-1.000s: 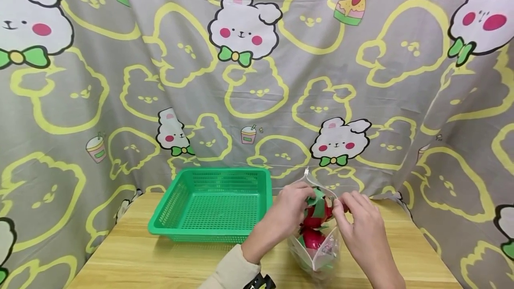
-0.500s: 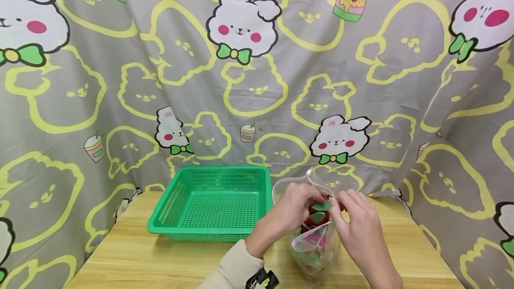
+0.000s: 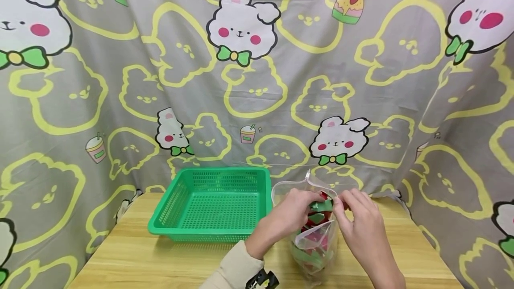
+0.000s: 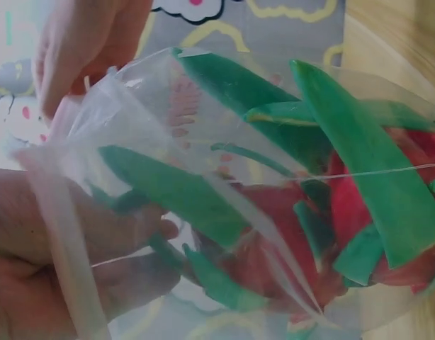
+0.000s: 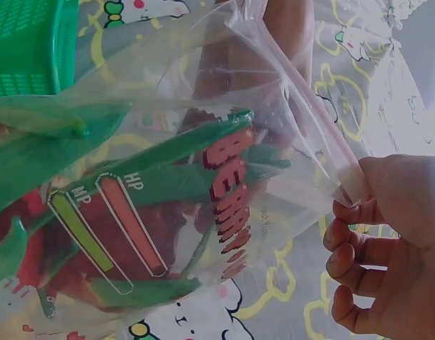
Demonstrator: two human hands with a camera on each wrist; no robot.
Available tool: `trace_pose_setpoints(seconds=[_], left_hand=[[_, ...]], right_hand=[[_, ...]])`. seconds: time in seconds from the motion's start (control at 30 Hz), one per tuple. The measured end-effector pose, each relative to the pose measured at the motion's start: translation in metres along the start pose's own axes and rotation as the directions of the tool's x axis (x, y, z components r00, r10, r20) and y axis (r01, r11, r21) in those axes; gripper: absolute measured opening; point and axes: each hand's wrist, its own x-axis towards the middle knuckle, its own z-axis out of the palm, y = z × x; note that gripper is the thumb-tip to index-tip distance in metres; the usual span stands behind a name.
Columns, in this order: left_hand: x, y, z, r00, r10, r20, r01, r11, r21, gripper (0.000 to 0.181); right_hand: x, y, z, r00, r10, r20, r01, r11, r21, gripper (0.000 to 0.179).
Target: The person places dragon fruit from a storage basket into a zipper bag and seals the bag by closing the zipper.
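A clear zip bag [image 3: 311, 260] stands upright on the table, mouth open, with printed lettering on its side. Inside it are red dragon fruits with green scales, one lower fruit [image 4: 416, 156] and one upper fruit [image 3: 320, 218] near the mouth. My left hand [image 3: 290, 212] reaches into the bag's mouth and pinches the upper dragon fruit by its green scales [image 4: 182, 195]. At the right rim, my right hand [image 3: 361, 218] pinches the bag's edge between thumb and forefinger; its other fingers [image 5: 359, 276] curl loosely outside the bag.
A green perforated plastic basket [image 3: 154, 226] sits left of the bag on the wooden table [image 3: 132, 258]. A grey patterned curtain [image 3: 257, 92] hangs behind and along both sides. The white zip slider [image 3: 308, 174] sticks up at the bag's back rim.
The left hand and the upper dragon fruit have shifted slightly right and deeper into the bag. The bag's front rim has risen over the fruit. The right hand keeps its pinch on the edge.
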Motion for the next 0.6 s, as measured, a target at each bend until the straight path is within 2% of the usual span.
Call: trace_pose_setpoints(seconds=[0.1, 0.17, 0.27, 0.33, 0.43, 0.5, 0.6], left_hand=[[-0.004, -0.001, -0.005, 1.0, -0.007, 0.016, 0.007, 1.0, -0.009, 0.051], [-0.008, -0.002, -0.012, 1.0, -0.018, 0.003, 0.018, 1.0, -0.01, 0.051], [-0.018, -0.004, -0.025, 0.995, -0.042, -0.089, 0.041, 0.999, -0.007, 0.045], [-0.025, -0.007, -0.031, 0.979, -0.072, -0.19, 0.071, 0.997, -0.015, 0.035], [-0.033, -0.013, -0.035, 0.942, -0.143, -0.303, 0.14, 0.99, -0.032, 0.025], [-0.036, -0.017, -0.034, 0.926, -0.19, -0.326, 0.185, 0.982, -0.046, 0.026], [-0.038, -0.022, -0.03, 0.919, -0.231, -0.319, 0.221, 0.973, -0.068, 0.023]], right_hand=[[-0.001, 0.002, 0.0, 1.0, 0.008, -0.002, -0.008, 1.0, 0.005, 0.029], [-0.002, 0.003, 0.0, 1.0, 0.016, -0.001, -0.016, 1.0, 0.007, 0.03], [-0.002, 0.003, 0.0, 1.0, 0.026, 0.003, -0.026, 1.0, 0.006, 0.031], [-0.002, 0.003, 0.0, 1.0, 0.03, 0.003, -0.03, 1.0, 0.007, 0.03], [0.0, 0.004, -0.001, 0.999, 0.032, 0.001, -0.032, 0.999, 0.012, 0.031], [0.0, 0.004, -0.001, 0.999, 0.036, -0.001, -0.036, 0.999, 0.016, 0.03], [0.0, 0.004, -0.002, 0.999, 0.046, 0.004, -0.046, 0.999, 0.02, 0.03]])
